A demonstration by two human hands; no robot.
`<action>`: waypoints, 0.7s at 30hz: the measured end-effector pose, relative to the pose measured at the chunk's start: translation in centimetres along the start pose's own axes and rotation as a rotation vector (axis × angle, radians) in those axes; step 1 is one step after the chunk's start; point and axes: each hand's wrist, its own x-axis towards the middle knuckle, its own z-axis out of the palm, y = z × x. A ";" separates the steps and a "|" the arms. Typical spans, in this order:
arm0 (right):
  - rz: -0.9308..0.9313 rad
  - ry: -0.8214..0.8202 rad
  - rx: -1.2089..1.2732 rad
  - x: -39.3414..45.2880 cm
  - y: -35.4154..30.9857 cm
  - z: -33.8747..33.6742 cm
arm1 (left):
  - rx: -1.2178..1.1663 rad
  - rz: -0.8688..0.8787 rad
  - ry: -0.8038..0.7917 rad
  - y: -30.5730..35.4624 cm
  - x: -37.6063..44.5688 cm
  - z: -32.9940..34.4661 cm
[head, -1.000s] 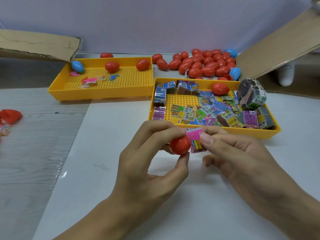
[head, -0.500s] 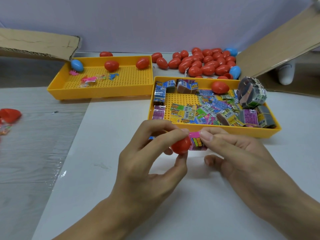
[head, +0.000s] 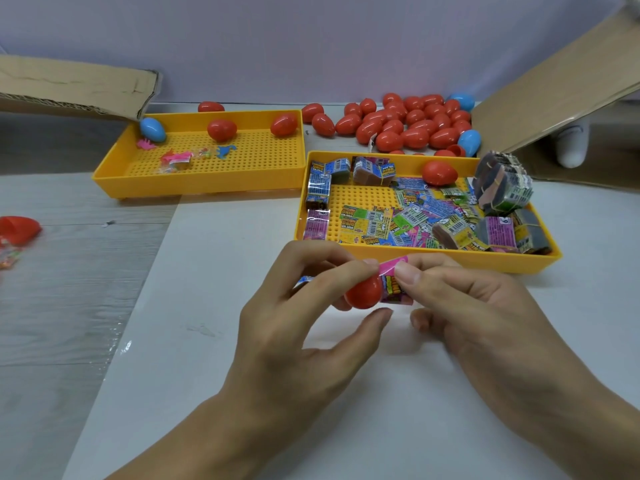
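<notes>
Both hands meet just above the desk [head: 242, 410], in front of the near yellow tray [head: 485, 264]. The left hand [head: 298, 327] is curled around a small red egg [head: 363, 295], its fingertips closing on it from above and the thumb lying just beneath; whether the thumb actually touches the shell cannot be told. The right hand [head: 478, 306] pinches a pink printed slip [head: 393, 289] between thumb and forefinger, and the slip lies against the right side of the egg, its upper edge poking up between the two hands. The other fingers of the right hand are loosely folded under. The near tray holds loose coloured printed slips scattered over its perforated floor, banded bundles of slips [head: 502, 183] stacked at its right end, and one lone red egg [head: 439, 172] by its back wall. A second yellow tray [head: 207, 183] sits further back to the left, with a blue egg [head: 153, 129], two red ones and a few small pink and blue bits in it. Behind the trays a heap of red eggs [head: 415, 128] lies on the desk, with two blue ones at its right edge. Cardboard flaps lean in from the left [head: 69, 84] and right [head: 554, 98]. A red half shell [head: 19, 228] lies at the far left edge.
</notes>
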 end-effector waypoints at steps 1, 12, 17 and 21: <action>0.001 0.001 -0.001 0.0 0.0 0.0 | -0.002 -0.002 0.004 0.0 0.0 0.0; -0.022 0.014 -0.044 0.0 -0.3 -0.1 | 0.015 0.004 0.042 0.3 0.0 -0.1; -0.005 -0.001 -0.008 0.1 -0.5 -0.2 | -0.015 0.038 0.059 0.6 0.0 -0.2; -0.043 -0.026 0.007 0.0 -0.7 0.0 | -0.018 0.038 0.074 0.5 0.2 -0.3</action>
